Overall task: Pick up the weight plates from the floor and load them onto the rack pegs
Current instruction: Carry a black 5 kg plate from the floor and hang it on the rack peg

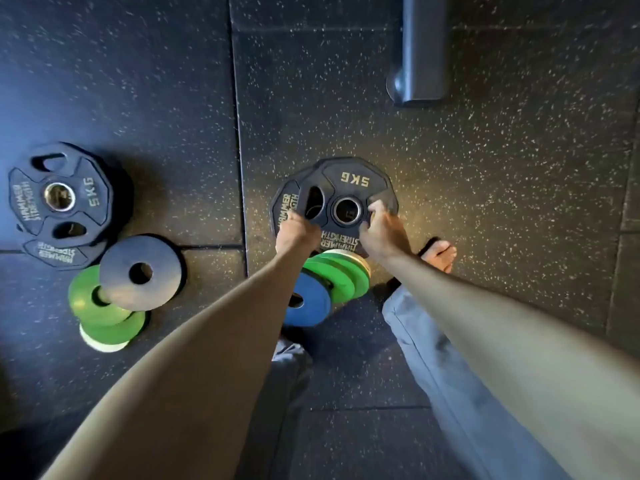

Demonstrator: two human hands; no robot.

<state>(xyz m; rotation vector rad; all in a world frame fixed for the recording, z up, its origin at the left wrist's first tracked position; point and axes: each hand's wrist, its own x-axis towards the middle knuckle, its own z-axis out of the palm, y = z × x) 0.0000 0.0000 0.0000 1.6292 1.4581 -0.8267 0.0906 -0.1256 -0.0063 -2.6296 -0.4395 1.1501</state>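
A: Left hand [298, 231] and right hand [381, 227] both grip the near rim of the top 5 kg plate [351, 183], fingers hooked in its slots. Likely a two-sided hold to lift it level.
B: Where is it resting?
A: Over a second black plate [282, 206], beside the green discs [341, 273].
B: Room?
A: Open floor [502, 202] to the right. Rack foot [419, 64] well apart. Bare foot [440, 254] near the rim.

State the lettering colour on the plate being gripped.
Gold, on the black 5KG plate; head view shows it.

Dim, bluish cast left, warm patch centre; wide-angle edge bending; forearms perhaps slightly blurred.
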